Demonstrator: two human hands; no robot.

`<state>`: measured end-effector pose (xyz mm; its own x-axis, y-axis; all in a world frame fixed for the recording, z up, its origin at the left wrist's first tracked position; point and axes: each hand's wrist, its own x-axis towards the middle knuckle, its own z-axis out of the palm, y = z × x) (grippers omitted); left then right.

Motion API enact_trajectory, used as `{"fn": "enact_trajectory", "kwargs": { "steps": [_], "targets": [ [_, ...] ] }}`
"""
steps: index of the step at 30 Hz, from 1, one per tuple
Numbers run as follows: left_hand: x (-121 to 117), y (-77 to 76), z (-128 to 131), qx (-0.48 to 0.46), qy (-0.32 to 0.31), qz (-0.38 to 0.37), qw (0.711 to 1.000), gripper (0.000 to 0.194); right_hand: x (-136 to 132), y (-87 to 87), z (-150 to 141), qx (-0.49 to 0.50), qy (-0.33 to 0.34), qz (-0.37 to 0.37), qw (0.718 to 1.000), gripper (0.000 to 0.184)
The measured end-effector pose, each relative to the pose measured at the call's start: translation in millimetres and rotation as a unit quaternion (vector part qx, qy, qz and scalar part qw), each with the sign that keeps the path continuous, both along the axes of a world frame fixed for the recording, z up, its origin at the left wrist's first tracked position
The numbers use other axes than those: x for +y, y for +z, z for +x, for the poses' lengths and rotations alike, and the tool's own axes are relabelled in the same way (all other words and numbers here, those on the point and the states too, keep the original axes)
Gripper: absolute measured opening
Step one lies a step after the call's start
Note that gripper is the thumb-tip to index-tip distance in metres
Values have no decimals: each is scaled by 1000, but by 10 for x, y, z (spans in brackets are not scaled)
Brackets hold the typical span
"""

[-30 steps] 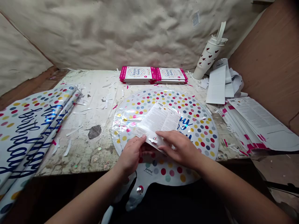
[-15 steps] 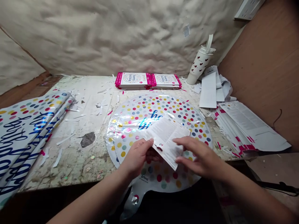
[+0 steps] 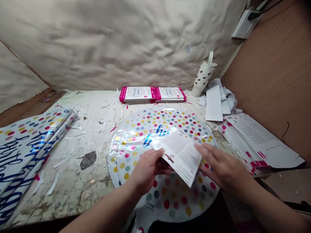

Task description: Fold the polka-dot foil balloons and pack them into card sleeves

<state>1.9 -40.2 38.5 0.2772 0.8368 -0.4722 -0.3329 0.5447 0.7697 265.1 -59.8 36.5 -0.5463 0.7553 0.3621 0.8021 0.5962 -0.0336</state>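
While a printed card (image 3: pixel 178 150) is slanting above the dotted balloons (image 3: pixel 170 114), the left hand (image 3: pixel 146 170) is pinching its near-left edge and the right hand (image 3: pixel 223 165) is gripping its right edge; pink-edged packets (image 3: pixel 138 93) are lying beyond, near a white tumbler (image 3: pixel 203 78).

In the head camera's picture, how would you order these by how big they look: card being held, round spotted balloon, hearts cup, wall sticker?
Largest to smallest, as they look:
1. Balloon
2. Card, helped by nearness to the camera
3. Cup
4. Sticker
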Motion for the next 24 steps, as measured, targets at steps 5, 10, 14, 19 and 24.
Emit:
{"fn": "enact_trajectory", "kwargs": {
  "steps": [5,10,14,19,24],
  "targets": [
    [17,49,-108,99,-79,267,955,46,1049,-34,-345,373,-73,-124,917,18],
    [168,-306,-293,343,-161,394,837,27,2445,18,-812,586,-229,-358,690,21],
    [265,-487,-306,361,-164,418,817,28,3025,-77,-1068,566,-234,-410,676,31],
    [322,-475,-328,373,-172,437,800,25,3111,-44,-1150,502,-225,-435,712,32],
    [130,-539,-269,385,-245,531,714,22,2355,141,-934,405,-130,-452,784,32]
  ]
}}
